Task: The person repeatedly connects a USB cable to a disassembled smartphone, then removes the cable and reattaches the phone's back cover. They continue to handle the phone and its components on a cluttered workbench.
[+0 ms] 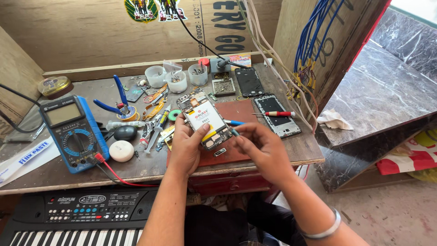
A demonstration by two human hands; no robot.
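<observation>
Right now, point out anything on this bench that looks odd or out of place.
The opened phone under both hands lies with its back off. A red-handled screwdriver rests across a bare phone frame. A crumpled white cloth hangs off the bench edge.

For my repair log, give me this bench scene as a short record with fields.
Left hand: steadies an opened phone on the reddish mat
Right hand: pinches a blue-handled tool, tip at the phone's edge
Left of phone: blue multimeter, blue-handled pliers
Right of phone: phone frame with a red screwdriver across it
Below bench: electronic keyboard
</observation>
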